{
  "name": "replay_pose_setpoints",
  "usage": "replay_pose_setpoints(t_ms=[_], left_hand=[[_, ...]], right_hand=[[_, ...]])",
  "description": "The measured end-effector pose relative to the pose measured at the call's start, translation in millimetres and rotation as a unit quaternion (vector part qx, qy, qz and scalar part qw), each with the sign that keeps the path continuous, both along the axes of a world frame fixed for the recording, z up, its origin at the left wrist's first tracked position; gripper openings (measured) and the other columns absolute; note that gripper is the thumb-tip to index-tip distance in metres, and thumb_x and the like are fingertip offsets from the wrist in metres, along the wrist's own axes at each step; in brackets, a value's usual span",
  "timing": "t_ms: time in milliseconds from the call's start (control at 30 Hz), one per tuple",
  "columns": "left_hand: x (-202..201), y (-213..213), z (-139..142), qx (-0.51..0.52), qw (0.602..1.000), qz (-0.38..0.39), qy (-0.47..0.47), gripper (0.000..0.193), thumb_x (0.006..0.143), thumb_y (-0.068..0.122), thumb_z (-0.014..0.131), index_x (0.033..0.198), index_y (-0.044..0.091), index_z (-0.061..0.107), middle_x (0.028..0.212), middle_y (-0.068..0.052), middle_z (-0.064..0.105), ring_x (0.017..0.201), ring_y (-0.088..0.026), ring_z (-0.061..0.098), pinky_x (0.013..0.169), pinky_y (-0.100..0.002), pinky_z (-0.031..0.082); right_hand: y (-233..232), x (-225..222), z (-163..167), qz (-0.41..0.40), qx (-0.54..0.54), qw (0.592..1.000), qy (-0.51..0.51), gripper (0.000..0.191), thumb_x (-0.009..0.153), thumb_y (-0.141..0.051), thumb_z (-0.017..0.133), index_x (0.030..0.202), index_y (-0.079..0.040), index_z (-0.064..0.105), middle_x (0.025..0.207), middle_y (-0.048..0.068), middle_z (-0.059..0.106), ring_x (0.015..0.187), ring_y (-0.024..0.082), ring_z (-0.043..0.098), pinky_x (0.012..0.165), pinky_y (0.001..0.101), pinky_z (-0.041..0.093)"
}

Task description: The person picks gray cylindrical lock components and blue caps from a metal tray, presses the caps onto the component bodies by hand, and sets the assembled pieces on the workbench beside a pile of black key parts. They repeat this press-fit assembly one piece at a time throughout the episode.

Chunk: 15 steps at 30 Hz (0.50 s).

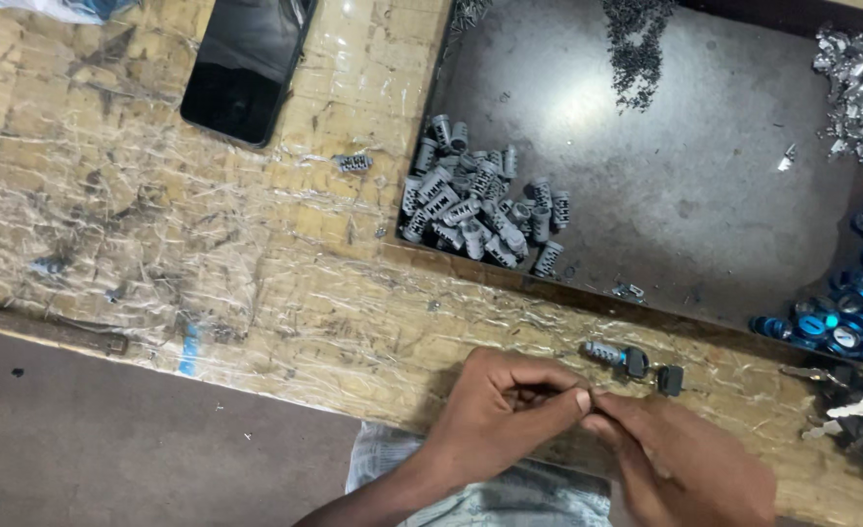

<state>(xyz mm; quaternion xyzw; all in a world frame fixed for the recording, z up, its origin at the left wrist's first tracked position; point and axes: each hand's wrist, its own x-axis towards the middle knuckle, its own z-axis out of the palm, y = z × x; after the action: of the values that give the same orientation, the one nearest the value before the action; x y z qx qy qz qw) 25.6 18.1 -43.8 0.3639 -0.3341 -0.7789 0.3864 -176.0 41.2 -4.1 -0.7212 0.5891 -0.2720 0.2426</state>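
My left hand and my right hand meet fingertip to fingertip at the near edge of the worktable, pinching something tiny that the fingers hide. Just beyond them lie a grey ribbed cylinder with a black end and a small black cap. A heap of grey ribbed cylinders sits in the near left corner of a dark metal tray.
A black phone lies at the far left. In the tray are a pile of tiny dark pins, silver bits and blue caps. Dark metal parts lie at the right. One stray cylinder rests on the plastic-covered table.
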Motion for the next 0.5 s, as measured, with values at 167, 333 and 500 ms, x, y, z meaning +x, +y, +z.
replay_pose_setpoints(t_ms=[167,333,500], left_hand=[[-1.9,6.3,-12.1,0.042,0.987,0.153,0.022,0.014,0.101,0.007,0.068,0.102,-0.005,0.074,0.064,0.003,0.059,0.051,-0.001,0.046,0.045,-0.023,0.035],[1.3,4.6,-15.1,0.117,0.971,0.150,0.147,0.013,0.107,0.004,0.061,0.100,-0.005,0.065,0.068,0.002,0.052,0.051,-0.002,0.040,0.045,-0.022,0.031],[10.0,3.3,-6.5,0.171,0.956,0.129,0.201,0.015,0.107,0.007,0.053,0.097,-0.003,0.057,0.083,-0.006,0.059,0.052,-0.005,0.043,0.046,-0.025,0.036]], right_hand=[[-78.8,14.0,41.5,-0.070,0.073,0.994,0.044,0.010,0.093,-0.009,0.078,0.101,-0.003,0.079,0.074,0.011,0.071,0.059,0.019,0.064,0.053,0.0309,0.048],[-133.7,63.7,49.6,0.043,0.050,0.984,0.163,0.024,0.089,-0.021,0.081,0.099,0.001,0.077,0.081,0.019,0.072,0.063,0.032,0.064,0.058,0.0399,0.050],[-119.0,47.4,54.2,-0.146,0.061,0.975,0.155,0.030,0.090,-0.018,0.073,0.113,0.001,0.072,0.094,0.017,0.072,0.076,0.030,0.072,0.069,0.0393,0.055]])
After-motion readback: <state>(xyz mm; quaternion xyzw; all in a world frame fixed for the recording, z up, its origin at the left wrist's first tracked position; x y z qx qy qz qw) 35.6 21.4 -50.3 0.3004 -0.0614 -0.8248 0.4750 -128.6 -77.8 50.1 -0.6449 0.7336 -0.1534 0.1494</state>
